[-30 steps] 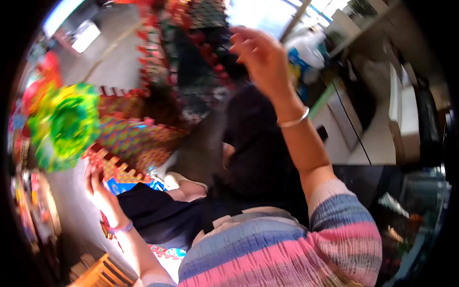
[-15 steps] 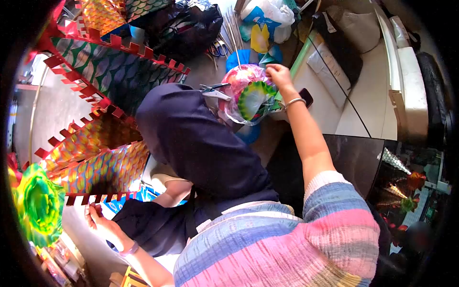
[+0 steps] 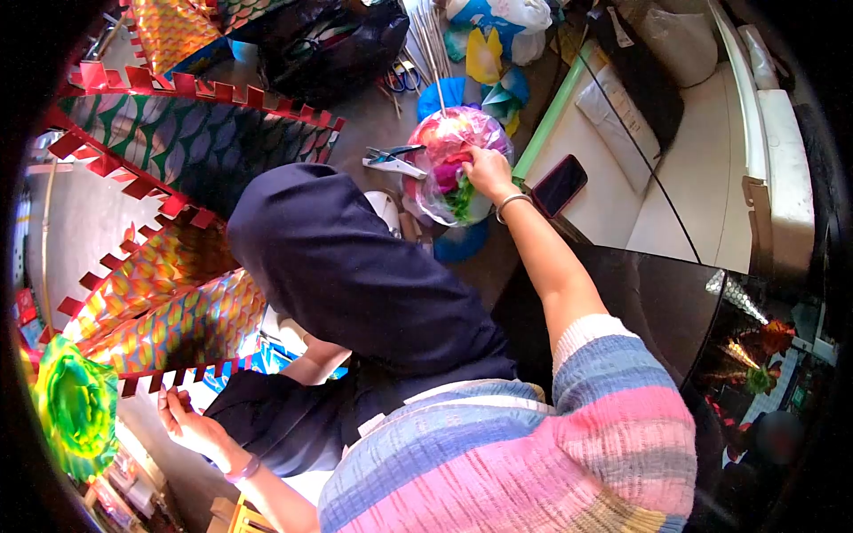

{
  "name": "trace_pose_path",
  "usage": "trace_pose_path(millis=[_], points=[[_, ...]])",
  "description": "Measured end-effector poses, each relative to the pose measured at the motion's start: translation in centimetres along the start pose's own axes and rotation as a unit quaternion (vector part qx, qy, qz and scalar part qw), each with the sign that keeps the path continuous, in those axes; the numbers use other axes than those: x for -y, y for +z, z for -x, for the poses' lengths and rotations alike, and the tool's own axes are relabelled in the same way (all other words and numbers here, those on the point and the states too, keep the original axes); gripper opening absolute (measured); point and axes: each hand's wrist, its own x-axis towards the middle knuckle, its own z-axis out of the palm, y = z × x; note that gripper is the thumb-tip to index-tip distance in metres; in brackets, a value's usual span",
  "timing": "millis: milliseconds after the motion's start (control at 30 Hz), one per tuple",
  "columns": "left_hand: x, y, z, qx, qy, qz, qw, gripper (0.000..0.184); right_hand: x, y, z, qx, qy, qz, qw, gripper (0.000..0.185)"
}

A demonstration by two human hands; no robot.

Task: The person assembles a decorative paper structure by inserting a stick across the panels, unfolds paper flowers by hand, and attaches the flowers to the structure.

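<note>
My right hand (image 3: 490, 174) reaches down onto a clear plastic bag (image 3: 426, 200) full of pink, purple and green crinkled pieces. Its fingers are curled together at a magenta part, and what they grip is hidden. A grey-handled stapler-like plier tool (image 3: 395, 163) lies against the bag's left side. My left hand (image 3: 191, 428) is held palm up by my lap, fingers loosely apart and holding nothing. Close above it is the red-notched edge of a patterned shiny panel (image 3: 191, 324). A green and yellow paper flower (image 3: 75, 404) is to the left of that hand.
A phone (image 3: 560, 185) lies on the light surface right of my right hand. Thin sticks (image 3: 430, 44), scissors (image 3: 406, 78) and a black plastic bag (image 3: 333, 53) are farther off. Large star-like panels with red tabs (image 3: 191, 133) fill the left. A dark glossy tabletop (image 3: 662, 298) is at my right.
My right hand has moved down and left from beside the bag onto its contents, over where the green flower showed. The phone is more exposed. My left hand has barely moved.
</note>
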Motion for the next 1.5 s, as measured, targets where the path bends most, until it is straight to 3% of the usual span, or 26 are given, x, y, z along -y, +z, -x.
trace_pose_path(millis=[133, 300, 400, 500, 600, 667, 933, 1033, 1300, 1433, 1500], points=[[-0.9, 0.6, 0.5, -0.022, -0.006, -0.007, 1.000, 0.018, 2.2, -0.7, -1.8, 0.004, 0.039, -0.035, 0.999, 0.032], [-0.1, -0.1, 0.2, -0.016, 0.003, -0.002, 1.000, 0.021, 2.9, 0.7, -3.3, -0.120, -0.064, -0.103, 0.985, 0.040], [-0.6, 0.2, 0.5, -0.014, 0.002, -0.004, 1.000, 0.020, 2.6, 2.2, -4.4, -0.148, -0.096, -0.046, 0.983, 0.035], [-0.5, 0.0, 0.3, -0.009, 0.002, 0.000, 1.000, 0.020, 2.3, 2.2, -5.2, -0.067, -0.037, 0.026, 0.997, 0.031], [-0.4, 0.0, 0.4, -0.008, 0.000, 0.002, 1.000, 0.021, 1.7, 1.6, -6.0, 0.007, -0.039, 0.109, 0.993, 0.025], [-0.1, -0.3, 0.5, -0.003, -0.004, -0.002, 1.000, 0.022, 1.1, 1.6, -6.3, -0.015, -0.069, 0.146, 0.987, 0.018], [0.3, -0.1, 1.0, 0.010, -0.015, -0.043, 0.999, 0.023, 0.3, 1.0, -7.2, -0.015, -0.112, 0.123, 0.986, 0.019], [0.4, -0.4, 1.0, 0.014, 0.002, -0.065, 0.998, 0.023, -0.5, 1.8, -7.6, -0.087, -0.166, 0.126, 0.974, 0.018], [1.3, -0.6, 1.1, 0.010, 0.004, -0.032, 0.999, 0.020, -1.1, -2.7, -5.8, -0.011, -0.201, 0.208, 0.957, 0.017], [1.0, -0.2, 1.4, 0.011, -0.003, -0.030, 0.999, 0.020, -2.1, -5.0, -4.7, -0.043, -0.297, 0.153, 0.942, 0.013], [1.3, -0.3, 1.4, 0.019, 0.009, -0.033, 0.999, 0.019, -2.9, -5.9, -4.4, -0.012, -0.298, 0.105, 0.949, 0.012]])
